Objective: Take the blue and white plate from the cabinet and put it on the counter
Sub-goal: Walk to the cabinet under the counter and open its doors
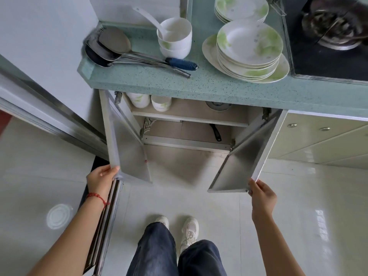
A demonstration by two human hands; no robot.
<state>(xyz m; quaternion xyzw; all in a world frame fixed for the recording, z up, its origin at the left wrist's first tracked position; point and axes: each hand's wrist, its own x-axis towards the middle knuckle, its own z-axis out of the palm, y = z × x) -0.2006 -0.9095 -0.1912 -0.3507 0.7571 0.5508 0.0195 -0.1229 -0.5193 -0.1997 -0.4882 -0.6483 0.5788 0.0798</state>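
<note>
The pale under-counter cabinet point(189, 118) stands open below the front edge of the speckled teal-green stone counter point(199, 82), its metal-lined left door point(127, 148) and right door point(245, 162) both swung wide toward the floor. Inside, one beige shelf splits it into an upper and a lower compartment. At the far left of the lower compartment, just under the shelf, a blue and white patterned plate point(148, 125) stands on edge, tilted, only part of its rim showing.

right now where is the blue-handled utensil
In the head view the blue-handled utensil lies on the counter, in front of the stacked white bowls.
</note>
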